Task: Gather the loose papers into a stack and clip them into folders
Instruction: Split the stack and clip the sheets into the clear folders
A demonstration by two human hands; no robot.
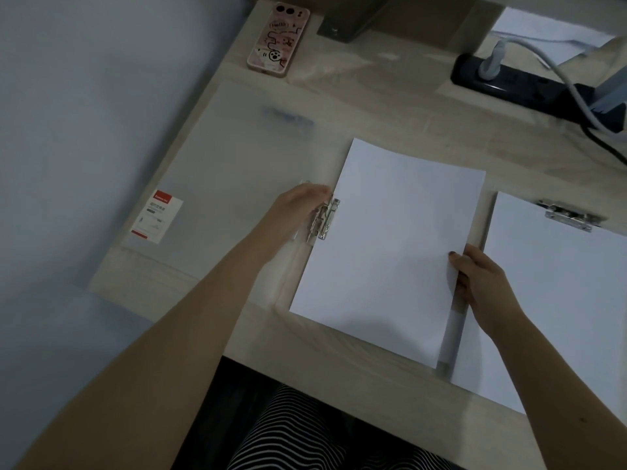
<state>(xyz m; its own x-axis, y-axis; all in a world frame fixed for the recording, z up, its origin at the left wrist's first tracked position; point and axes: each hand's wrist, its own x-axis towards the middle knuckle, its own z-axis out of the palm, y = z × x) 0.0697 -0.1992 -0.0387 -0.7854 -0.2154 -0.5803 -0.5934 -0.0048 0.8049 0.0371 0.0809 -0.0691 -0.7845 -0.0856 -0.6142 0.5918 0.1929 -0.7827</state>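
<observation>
A stack of white papers (386, 245) lies in an open clear folder (224, 184) whose cover is spread flat to the left. A metal clip (325, 218) sits at the stack's left edge. My left hand (298, 208) grips this clip, fingers curled at its lever. My right hand (481, 279) pinches the stack's right edge, thumb on top. To the right, a second folder with papers (556, 300) lies under its own metal clip (570, 215).
A phone in a pink case (278, 39) lies at the back of the wooden desk (390, 106). A black power strip (529, 86) with a white plug and cable sits back right. A dark box (342, 25) stands behind. The desk's front edge is near my lap.
</observation>
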